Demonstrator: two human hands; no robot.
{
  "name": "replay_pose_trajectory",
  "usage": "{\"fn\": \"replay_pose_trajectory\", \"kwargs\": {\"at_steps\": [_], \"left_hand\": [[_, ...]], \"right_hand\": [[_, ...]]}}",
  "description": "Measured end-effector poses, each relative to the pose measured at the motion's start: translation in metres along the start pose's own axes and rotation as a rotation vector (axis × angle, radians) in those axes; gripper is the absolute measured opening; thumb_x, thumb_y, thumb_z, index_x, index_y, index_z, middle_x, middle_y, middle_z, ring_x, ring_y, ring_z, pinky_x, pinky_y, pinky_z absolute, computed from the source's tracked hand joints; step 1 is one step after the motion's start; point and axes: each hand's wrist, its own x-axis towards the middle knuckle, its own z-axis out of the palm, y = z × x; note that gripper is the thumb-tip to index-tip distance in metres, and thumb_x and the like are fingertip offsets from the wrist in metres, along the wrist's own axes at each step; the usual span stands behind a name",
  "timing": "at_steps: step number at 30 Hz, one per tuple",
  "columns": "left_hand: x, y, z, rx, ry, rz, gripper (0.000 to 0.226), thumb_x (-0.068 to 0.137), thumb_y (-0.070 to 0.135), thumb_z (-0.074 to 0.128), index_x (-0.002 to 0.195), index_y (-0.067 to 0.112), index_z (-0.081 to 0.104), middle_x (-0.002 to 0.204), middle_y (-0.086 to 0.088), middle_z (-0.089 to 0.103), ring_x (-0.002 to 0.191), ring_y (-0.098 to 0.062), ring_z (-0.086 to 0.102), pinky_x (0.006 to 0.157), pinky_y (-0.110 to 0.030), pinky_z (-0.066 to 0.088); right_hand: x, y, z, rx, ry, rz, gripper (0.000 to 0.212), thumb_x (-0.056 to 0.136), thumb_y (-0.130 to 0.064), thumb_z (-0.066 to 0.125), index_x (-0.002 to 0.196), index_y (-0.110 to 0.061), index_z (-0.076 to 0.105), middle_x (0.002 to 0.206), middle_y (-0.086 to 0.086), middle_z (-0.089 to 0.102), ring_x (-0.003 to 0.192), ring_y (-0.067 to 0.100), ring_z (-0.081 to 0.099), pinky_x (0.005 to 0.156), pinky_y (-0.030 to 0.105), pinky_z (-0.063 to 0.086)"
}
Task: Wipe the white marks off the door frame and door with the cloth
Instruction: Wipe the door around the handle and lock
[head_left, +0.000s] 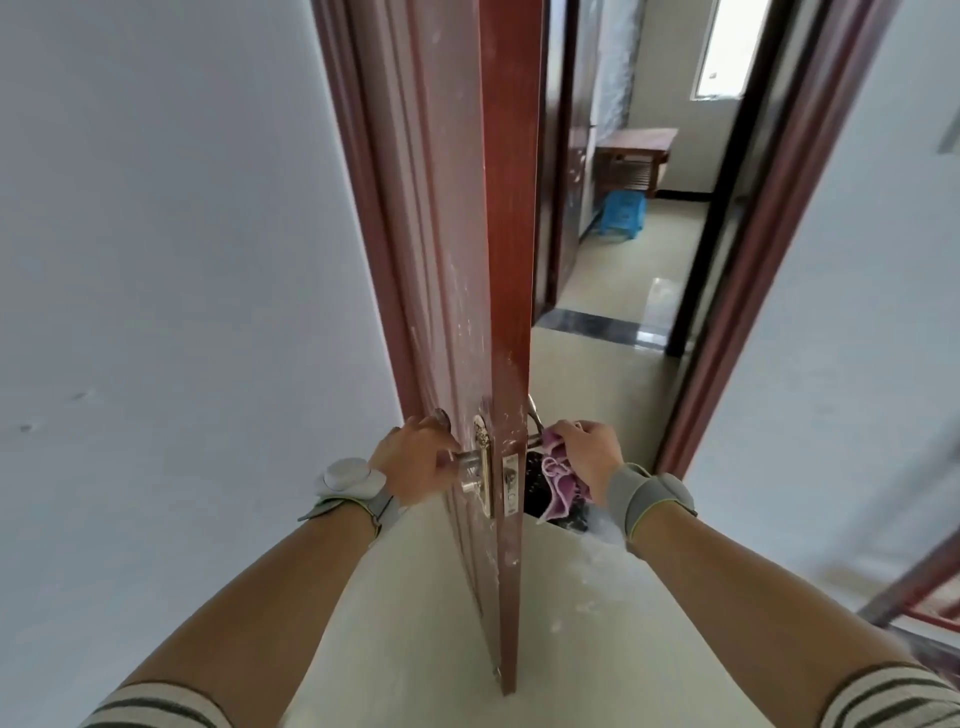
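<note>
The door (498, 218) was reddish-brown, flecked with white marks (465, 327), and its lock plate (483, 467) was gold-toned. The cloth (561, 480) was purple with paler pink edging. Both sleeves (156, 706) carried grey-and-cream stripes, the wristbands (649, 496) were grey, the walls (171, 260) pale, the floor (587, 623) cream, and a stool (621, 213) blue.

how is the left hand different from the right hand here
The left hand grips the metal door handle on the near face of the reddish-brown wooden door; the right hand is on the door's other side. The left hand holds no cloth; the right hand clutches a purple cloth against the far handle. Both wrists wear grey straps.
</note>
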Motion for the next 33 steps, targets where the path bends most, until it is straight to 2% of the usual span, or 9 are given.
{"fn": "replay_pose_trajectory", "kwargs": {"at_steps": [8,14,18,22,25,26,28,30,33], "left_hand": [[0.061,0.061,0.023,0.167,-0.047,0.198,0.040,0.097,0.028,0.050,0.137,0.029,0.055,0.151,0.006,0.040,0.141,-0.019,0.032,0.111,-0.040,0.032],[0.112,0.115,0.032,0.218,-0.036,0.207,0.034,0.100,0.032,0.049,0.131,0.022,0.059,0.136,0.001,0.058,0.132,-0.025,0.043,0.108,-0.040,0.034],[0.138,0.137,0.035,0.246,-0.018,0.210,0.029,0.100,0.037,0.053,0.123,0.022,0.063,0.126,0.000,0.063,0.120,-0.026,0.054,0.105,-0.040,0.039],[0.166,0.153,0.036,0.259,-0.008,0.234,0.022,0.100,0.036,0.054,0.109,0.021,0.069,0.109,-0.001,0.070,0.108,-0.025,0.062,0.099,-0.039,0.043],[0.182,0.161,0.037,0.265,0.003,0.253,0.018,0.099,0.032,0.055,0.099,0.022,0.070,0.100,-0.002,0.071,0.105,-0.025,0.062,0.098,-0.041,0.039],[0.187,0.163,0.038,0.256,0.008,0.263,0.018,0.099,0.032,0.056,0.097,0.022,0.070,0.098,-0.002,0.071,0.104,-0.025,0.062,0.099,-0.041,0.038],[0.198,0.166,0.038,0.241,0.007,0.273,0.019,0.098,0.031,0.057,0.086,0.022,0.067,0.094,-0.003,0.071,0.102,-0.026,0.063,0.099,-0.041,0.037],[0.208,0.169,0.038,0.225,0.011,0.278,0.022,0.098,0.030,0.058,0.079,0.021,0.065,0.092,-0.003,0.071,0.101,-0.025,0.063,0.100,-0.040,0.037],[0.216,0.175,0.041,0.226,0.013,0.272,0.023,0.097,0.035,0.058,0.093,0.018,0.072,0.098,-0.004,0.071,0.104,-0.025,0.063,0.102,-0.039,0.037]], "right_hand": [[-0.010,-0.013,-0.060,0.149,0.067,-0.043,0.027,0.089,-0.010,0.056,0.062,-0.011,0.060,0.043,-0.001,0.050,0.028,0.007,0.041,0.031,0.012,0.028],[-0.002,-0.029,-0.102,0.158,0.192,-0.131,0.019,0.089,-0.007,0.054,0.076,-0.005,0.068,0.054,0.007,0.054,0.037,0.011,0.048,0.035,0.016,0.036],[0.011,-0.056,-0.135,0.068,0.338,-0.308,0.019,0.087,-0.006,0.054,0.077,-0.011,0.069,0.060,0.004,0.060,0.051,0.016,0.056,0.049,0.024,0.050],[0.027,-0.093,-0.155,0.003,0.380,-0.524,0.016,0.091,-0.006,0.054,0.091,-0.016,0.066,0.078,0.005,0.065,0.054,0.011,0.060,0.051,0.026,0.051],[0.041,-0.113,-0.160,-0.134,0.521,-0.798,0.018,0.088,-0.008,0.057,0.101,-0.016,0.067,0.103,0.007,0.061,0.082,0.009,0.063,0.074,0.025,0.053],[0.046,-0.117,-0.158,-0.167,0.560,-0.882,0.020,0.086,-0.008,0.059,0.101,-0.016,0.067,0.105,0.006,0.060,0.091,0.012,0.061,0.082,0.028,0.051],[0.058,-0.117,-0.153,-0.192,0.577,-0.969,0.020,0.082,-0.003,0.060,0.094,-0.016,0.068,0.101,-0.001,0.059,0.094,0.016,0.061,0.085,0.033,0.052],[0.071,-0.108,-0.155,-0.227,0.530,-0.843,0.026,0.080,0.003,0.056,0.078,-0.020,0.069,0.091,-0.010,0.060,0.086,0.020,0.065,0.078,0.038,0.055],[0.093,-0.081,-0.177,-0.300,0.468,-0.465,0.039,0.078,0.002,0.052,0.062,-0.029,0.069,0.074,-0.012,0.067,0.073,0.023,0.068,0.076,0.043,0.058]]}}
